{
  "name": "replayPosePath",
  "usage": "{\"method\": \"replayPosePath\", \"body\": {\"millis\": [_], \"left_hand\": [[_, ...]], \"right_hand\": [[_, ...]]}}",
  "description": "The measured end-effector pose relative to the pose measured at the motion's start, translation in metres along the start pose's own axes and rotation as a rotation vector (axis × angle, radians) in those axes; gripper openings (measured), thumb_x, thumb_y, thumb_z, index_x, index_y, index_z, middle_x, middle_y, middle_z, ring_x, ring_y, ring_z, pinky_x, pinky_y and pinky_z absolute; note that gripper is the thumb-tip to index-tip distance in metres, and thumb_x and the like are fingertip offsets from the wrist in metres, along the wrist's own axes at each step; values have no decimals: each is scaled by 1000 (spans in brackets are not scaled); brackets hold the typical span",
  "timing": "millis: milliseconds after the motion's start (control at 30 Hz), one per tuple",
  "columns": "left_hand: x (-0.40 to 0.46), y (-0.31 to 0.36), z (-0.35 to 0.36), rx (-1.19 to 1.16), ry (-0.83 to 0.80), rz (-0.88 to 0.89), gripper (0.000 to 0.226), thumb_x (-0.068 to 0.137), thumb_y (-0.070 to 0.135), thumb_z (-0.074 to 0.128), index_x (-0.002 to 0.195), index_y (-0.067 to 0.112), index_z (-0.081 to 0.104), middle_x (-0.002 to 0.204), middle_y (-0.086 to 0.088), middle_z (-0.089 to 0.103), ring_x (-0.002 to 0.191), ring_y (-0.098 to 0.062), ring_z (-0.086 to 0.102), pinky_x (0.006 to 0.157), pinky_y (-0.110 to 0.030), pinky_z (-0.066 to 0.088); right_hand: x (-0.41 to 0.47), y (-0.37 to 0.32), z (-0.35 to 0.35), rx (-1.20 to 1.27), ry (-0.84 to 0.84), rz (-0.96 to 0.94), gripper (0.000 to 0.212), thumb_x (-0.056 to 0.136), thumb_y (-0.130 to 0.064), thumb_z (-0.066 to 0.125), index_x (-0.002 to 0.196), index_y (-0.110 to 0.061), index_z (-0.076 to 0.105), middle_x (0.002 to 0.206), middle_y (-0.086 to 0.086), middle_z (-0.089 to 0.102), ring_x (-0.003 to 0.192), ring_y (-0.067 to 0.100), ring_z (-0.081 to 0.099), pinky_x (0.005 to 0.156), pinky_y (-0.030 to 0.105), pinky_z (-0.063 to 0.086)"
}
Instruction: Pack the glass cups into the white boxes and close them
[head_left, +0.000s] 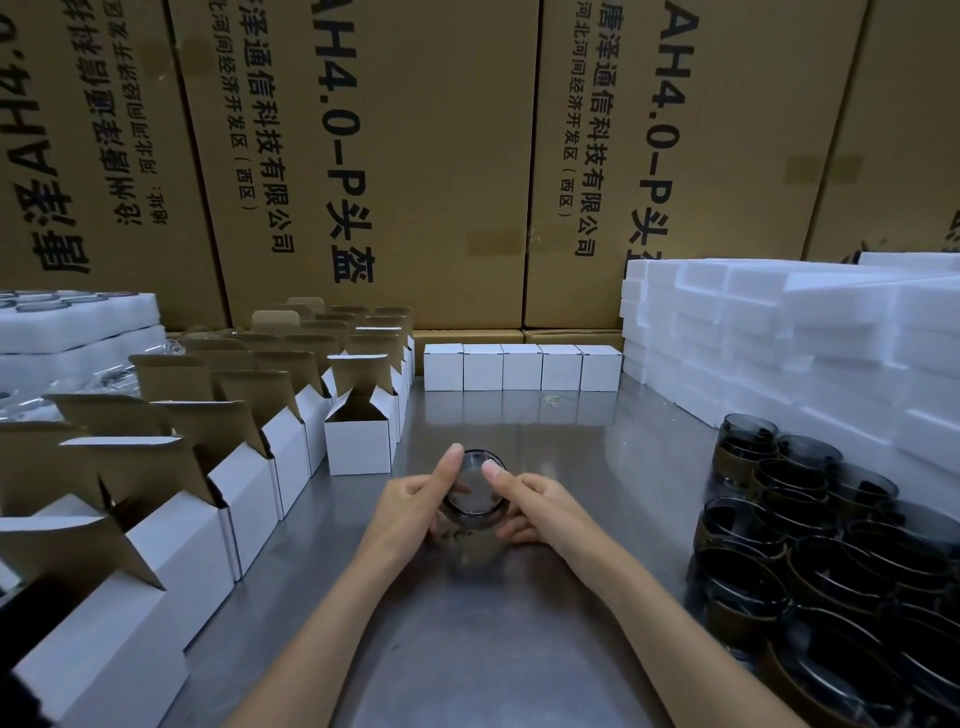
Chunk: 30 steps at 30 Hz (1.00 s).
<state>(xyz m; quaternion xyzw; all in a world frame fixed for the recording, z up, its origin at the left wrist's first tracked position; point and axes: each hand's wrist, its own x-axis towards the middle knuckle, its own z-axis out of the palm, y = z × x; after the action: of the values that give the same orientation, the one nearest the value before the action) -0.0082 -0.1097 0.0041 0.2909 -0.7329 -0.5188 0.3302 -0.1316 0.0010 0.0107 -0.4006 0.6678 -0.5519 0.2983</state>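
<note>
Lower wall of the glass cup, hidden behind the curled fingers of the left hand and right hand. Dark cups, lower right, cut off by the frame edge. Open white boxes, lower left, likewise cropped. Objects in the foam trays, upper left, perhaps cup rims, too blurred to identify.
</note>
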Motion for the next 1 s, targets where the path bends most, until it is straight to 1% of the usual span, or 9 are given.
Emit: {"method": "replayPosePath", "body": {"millis": [100, 167, 300, 367, 467, 567, 700, 833, 1000], "left_hand": [[-1, -1, -2, -30, -26, 43, 66, 64, 78, 50, 67, 14, 66, 54, -4, 47, 55, -14, 46, 55, -21, 37], [-2, -1, -2, -96, -33, 83, 55, 63, 71, 56, 79, 20, 70, 69, 2, 58, 63, -10, 53, 64, -22, 42], [-1, -3, -2, -101, -75, 140, 66, 62, 45, 78, 122, 22, 64, 117, 4, 67, 107, -11, 63, 92, -29, 51], [-2, -4, -3, -106, -108, 161, 67, 63, 28, 87, 125, 25, 61, 122, 4, 64, 106, -16, 65, 92, -32, 53], [-1, -7, -2, -73, -126, 218, 66, 65, 9, 86, 122, 29, 59, 122, 8, 62, 101, -5, 66, 83, -18, 52], [0, -9, 1, 21, -86, 297, 65, 65, 9, 87, 117, 33, 58, 119, 16, 61, 101, 12, 58, 84, -10, 47], [0, -9, 1, 162, -48, 347, 71, 67, 20, 86, 126, 39, 52, 123, 23, 56, 113, 5, 53, 98, -20, 43], [-1, -10, 5, 287, -30, 450, 71, 72, 19, 82, 126, 47, 45, 123, 29, 51, 115, 8, 48, 100, -17, 40], [1, -15, 4, 166, -29, 383, 62, 69, 16, 84, 113, 42, 48, 118, 21, 59, 115, 0, 55, 100, -25, 44]], "right_hand": [[-2, -1, -1, 15, -46, 13, 61, 67, -67, 70, 94, -13, 63, 76, -11, 71, 76, 11, 70, 75, 26, 50], [-3, 0, -3, 51, -68, 18, 50, 77, -54, 69, 105, -13, 63, 97, -5, 73, 87, 13, 70, 87, 31, 52], [-6, 3, -8, 180, -65, -4, 37, 84, -18, 71, 116, -13, 54, 116, 2, 68, 106, 14, 65, 96, 37, 50], [-6, 4, -9, 203, -57, -32, 43, 82, 0, 68, 119, -10, 49, 122, 8, 64, 113, 17, 61, 96, 36, 49], [-5, 5, -10, 203, -55, -57, 53, 80, 16, 62, 124, -7, 43, 128, 13, 59, 121, 22, 56, 102, 37, 44], [-3, 7, -10, 226, -91, -72, 57, 79, 21, 58, 126, -5, 39, 126, 16, 58, 111, 22, 59, 95, 32, 48], [2, 11, -7, 253, -48, -122, 59, 77, 28, 54, 121, -8, 39, 125, 15, 56, 102, 16, 59, 76, 17, 52], [4, 15, -5, 196, 10, -203, 63, 73, 24, 62, 119, -17, 47, 133, 8, 51, 104, 14, 60, 75, 18, 51], [4, 16, -7, 61, -8, -219, 79, 72, 9, 72, 128, -36, 40, 134, -13, 44, 115, 6, 52, 86, 22, 50]]}}
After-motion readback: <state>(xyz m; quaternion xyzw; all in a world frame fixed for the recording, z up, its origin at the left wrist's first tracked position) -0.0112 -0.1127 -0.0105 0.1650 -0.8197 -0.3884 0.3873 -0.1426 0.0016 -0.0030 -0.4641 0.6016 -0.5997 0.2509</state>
